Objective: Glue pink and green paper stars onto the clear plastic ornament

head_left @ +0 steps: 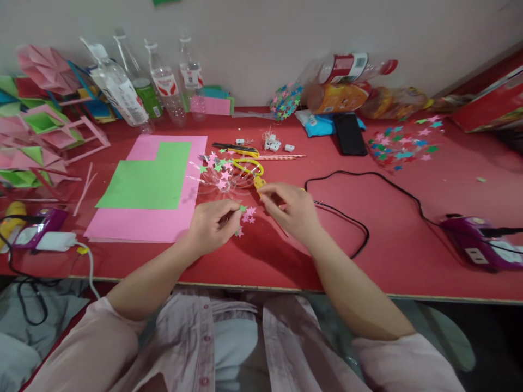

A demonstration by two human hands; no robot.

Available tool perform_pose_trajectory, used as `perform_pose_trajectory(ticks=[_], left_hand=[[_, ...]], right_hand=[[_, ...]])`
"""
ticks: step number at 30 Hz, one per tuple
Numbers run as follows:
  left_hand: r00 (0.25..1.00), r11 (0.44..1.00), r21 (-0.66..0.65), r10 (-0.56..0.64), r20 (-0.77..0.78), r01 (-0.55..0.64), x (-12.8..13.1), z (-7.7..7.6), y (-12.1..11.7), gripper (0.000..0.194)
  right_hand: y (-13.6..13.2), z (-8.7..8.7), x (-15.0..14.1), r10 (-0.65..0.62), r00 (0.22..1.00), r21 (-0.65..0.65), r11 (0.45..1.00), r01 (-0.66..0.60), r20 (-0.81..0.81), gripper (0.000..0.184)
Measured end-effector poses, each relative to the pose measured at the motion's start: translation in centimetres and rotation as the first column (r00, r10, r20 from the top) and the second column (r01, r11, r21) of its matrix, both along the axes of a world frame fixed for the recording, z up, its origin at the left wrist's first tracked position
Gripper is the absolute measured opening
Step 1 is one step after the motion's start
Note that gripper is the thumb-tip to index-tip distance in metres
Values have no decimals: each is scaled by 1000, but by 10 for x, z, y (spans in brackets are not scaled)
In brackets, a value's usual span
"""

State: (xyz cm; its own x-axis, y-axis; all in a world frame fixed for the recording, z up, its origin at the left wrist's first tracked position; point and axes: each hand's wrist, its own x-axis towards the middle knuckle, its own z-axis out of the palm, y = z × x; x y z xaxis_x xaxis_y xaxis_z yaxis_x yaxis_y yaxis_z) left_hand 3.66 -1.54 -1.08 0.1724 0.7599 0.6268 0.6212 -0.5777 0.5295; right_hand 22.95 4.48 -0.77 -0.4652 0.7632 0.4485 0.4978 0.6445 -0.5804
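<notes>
My left hand is closed in a pinch above the red table, with a small green paper star at its fingertips. Close beside it lie several small pink stars. My right hand has its fingers curled and pinched; what they hold is hidden. A yellow tool part shows at these fingertips, partly covered by the hand. Just beyond both hands sits a clear plastic piece cut into petal-like strips, with pink and green stars on it. Yellow-handled scissors lie against it.
Green paper overlaps pink sheets at left. Plastic bottles line the wall. A phone, a star-covered clear piece and a looping black cord are at right. Purple power strips sit at both sides.
</notes>
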Motion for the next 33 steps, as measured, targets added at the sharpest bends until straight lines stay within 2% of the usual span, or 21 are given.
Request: perform_pose_trajectory(ticks=[1,2,3,5,8,12,15,17,19,23,27,31,33], left_hand=[[999,1000,-16,24,26,-24,-2,1,0,14],[997,998,-38,51,57,-49,-4,3,1,15],[993,995,-67,76,94,-69,-7,4,1,16],[974,989,-115,117,195,-95,-14,6,4,16],[909,979,-155,180,377,-130,-28,8,10,15],[800,964,-189,262,539,-188,-41,12,19,14],[773,960,-224,269,575,-167,-44,13,23,15],[773,960,-245,256,580,-134,-43,12,24,16],[781,961,-259,236,579,-98,-41,10,24,17],[803,959,-279,207,558,-54,-34,9,22,18],[830,952,-305,197,522,-34,-27,8,19,20],[849,936,-349,210,485,-32,-22,5,18,17],[858,934,-356,216,466,-41,-20,4,18,16]], right_hand=[[8,-2,6,-110,986,84,991,99,129,18],[15,-4,13,-177,947,139,980,144,267,23],[20,-7,18,-183,894,160,979,127,409,28],[25,-11,25,-211,780,170,976,135,589,37],[24,-16,25,-172,692,134,985,108,701,38],[24,-23,22,-126,689,100,992,79,714,41],[32,-24,29,-55,735,30,998,47,676,42],[37,-21,37,-2,794,-3,1000,5,607,40],[39,-14,43,9,871,21,1000,-22,491,38],[29,4,40,-74,985,132,990,53,156,29],[6,13,19,-42,988,98,994,56,-146,7],[-12,10,0,133,977,57,990,-125,-168,13],[-16,7,-5,181,972,39,983,-177,-148,16]])
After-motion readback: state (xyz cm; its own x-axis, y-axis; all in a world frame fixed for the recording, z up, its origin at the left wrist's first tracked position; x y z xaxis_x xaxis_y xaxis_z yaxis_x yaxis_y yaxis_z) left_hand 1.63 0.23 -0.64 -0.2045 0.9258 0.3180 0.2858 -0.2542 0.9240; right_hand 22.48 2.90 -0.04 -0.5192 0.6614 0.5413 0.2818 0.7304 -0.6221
